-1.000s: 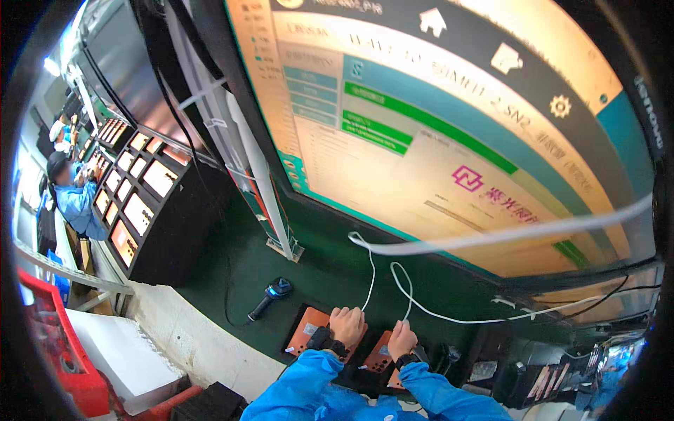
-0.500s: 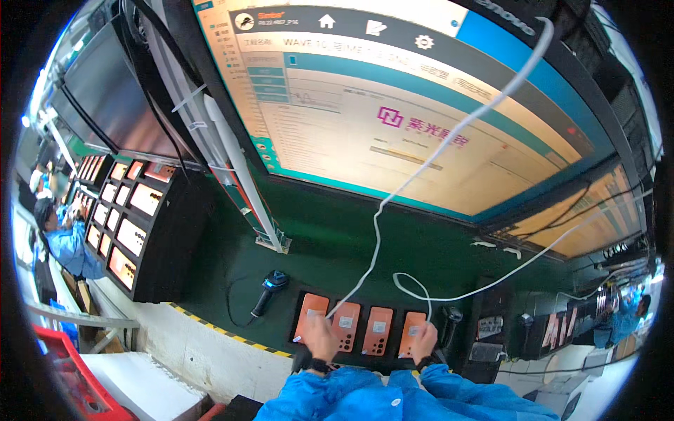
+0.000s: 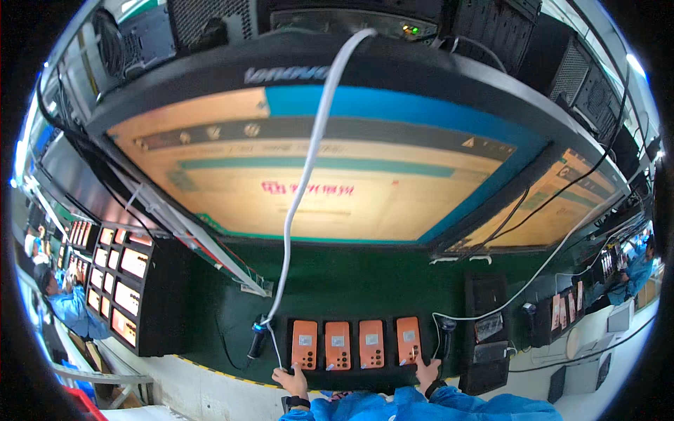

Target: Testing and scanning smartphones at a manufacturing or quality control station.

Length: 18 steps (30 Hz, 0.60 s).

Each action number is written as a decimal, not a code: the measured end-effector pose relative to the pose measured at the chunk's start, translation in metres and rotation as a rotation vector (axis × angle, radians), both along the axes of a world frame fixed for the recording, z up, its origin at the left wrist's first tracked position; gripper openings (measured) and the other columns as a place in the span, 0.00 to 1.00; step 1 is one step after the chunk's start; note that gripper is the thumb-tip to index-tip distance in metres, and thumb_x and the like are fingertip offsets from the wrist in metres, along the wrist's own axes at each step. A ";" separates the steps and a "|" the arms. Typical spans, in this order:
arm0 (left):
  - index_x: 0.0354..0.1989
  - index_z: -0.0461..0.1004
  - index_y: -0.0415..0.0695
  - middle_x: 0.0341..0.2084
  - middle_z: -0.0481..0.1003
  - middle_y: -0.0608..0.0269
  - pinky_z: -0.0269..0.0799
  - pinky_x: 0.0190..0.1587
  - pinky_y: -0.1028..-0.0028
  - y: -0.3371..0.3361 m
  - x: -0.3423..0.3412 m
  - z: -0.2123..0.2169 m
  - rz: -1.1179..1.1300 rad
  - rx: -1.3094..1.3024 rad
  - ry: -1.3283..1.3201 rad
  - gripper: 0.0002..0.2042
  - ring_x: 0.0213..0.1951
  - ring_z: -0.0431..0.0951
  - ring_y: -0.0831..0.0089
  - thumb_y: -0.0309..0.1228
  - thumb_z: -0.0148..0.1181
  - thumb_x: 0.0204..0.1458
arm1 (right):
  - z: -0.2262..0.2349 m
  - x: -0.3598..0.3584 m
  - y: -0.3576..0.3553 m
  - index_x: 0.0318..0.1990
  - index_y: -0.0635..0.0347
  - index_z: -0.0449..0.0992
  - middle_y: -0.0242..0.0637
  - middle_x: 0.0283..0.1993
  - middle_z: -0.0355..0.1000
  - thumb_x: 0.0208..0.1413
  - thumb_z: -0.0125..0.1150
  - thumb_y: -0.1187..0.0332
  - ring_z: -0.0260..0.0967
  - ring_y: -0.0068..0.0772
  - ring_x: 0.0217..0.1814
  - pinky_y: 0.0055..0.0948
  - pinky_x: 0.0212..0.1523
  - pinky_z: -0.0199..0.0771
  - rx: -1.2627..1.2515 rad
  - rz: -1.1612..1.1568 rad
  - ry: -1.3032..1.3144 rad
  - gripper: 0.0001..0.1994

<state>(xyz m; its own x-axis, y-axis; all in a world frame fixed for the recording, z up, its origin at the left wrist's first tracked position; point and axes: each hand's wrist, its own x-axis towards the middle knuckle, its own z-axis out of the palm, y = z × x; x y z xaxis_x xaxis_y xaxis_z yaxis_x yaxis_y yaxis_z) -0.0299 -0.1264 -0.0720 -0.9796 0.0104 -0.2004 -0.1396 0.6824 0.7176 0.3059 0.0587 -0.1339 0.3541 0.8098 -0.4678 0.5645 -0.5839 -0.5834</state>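
Four orange phones with white labels lie back up in a row on a black tray (image 3: 354, 338): the leftmost phone (image 3: 304, 346), a second phone (image 3: 338, 348), a third phone (image 3: 371, 346) and the rightmost phone (image 3: 407, 342). My left hand (image 3: 292, 382) pinches the end of a white cable (image 3: 288, 235) at the near left corner of the leftmost phone. By the near right corner of the rightmost phone, my right hand (image 3: 426, 373) is closed on another white cable (image 3: 505, 300). Its fingertips hide that cable's end.
Handheld scanners (image 3: 258, 341) stand left and right (image 3: 446, 338) of the phones. A large monitor (image 3: 316, 203) rises behind, its cable hanging in front. A black rack of phones (image 3: 158, 295) is at left; dark boxes (image 3: 489, 330) at right. Co-workers (image 3: 74, 312) sit beyond.
My view has tilted up and shifted, showing more above the monitor. My left hand has moved from over the leftmost phone to its near left corner; my right hand has moved to the rightmost phone's near edge.
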 end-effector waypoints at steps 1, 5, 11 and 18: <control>0.31 0.58 0.35 0.33 0.58 0.47 0.59 0.42 0.57 0.014 -0.011 0.001 -0.011 0.060 0.109 0.21 0.37 0.61 0.50 0.34 0.65 0.42 | 0.004 -0.010 0.019 0.45 0.65 0.60 0.52 0.39 0.68 0.46 0.65 0.52 0.67 0.50 0.39 0.46 0.39 0.65 0.053 -0.018 0.155 0.29; 0.35 0.60 0.41 0.33 0.66 0.63 0.63 0.37 0.74 0.115 -0.070 0.037 -0.069 0.778 -0.171 0.19 0.34 0.64 0.76 0.25 0.67 0.40 | 0.092 -0.099 0.115 0.55 0.65 0.59 0.36 0.26 0.67 0.53 0.61 0.65 0.62 0.22 0.17 0.22 0.15 0.61 0.219 0.077 0.653 0.26; 0.38 0.55 0.42 0.39 0.70 0.57 0.71 0.38 0.73 0.181 -0.066 0.037 -0.546 0.790 -0.386 0.16 0.39 0.72 0.73 0.21 0.58 0.47 | 0.089 -0.149 0.140 0.62 0.58 0.52 0.43 0.49 0.67 0.54 0.58 0.69 0.69 0.26 0.35 0.25 0.28 0.71 0.213 0.263 0.667 0.30; 0.65 0.24 0.56 0.53 0.66 0.46 0.74 0.36 0.72 0.063 0.047 0.049 -0.288 0.845 -0.808 0.45 0.38 0.77 0.68 0.24 0.57 0.51 | 0.023 -0.102 0.009 0.36 0.64 0.74 0.37 0.29 0.75 0.55 0.55 0.71 0.74 0.26 0.32 0.27 0.31 0.75 -0.301 0.782 0.570 0.06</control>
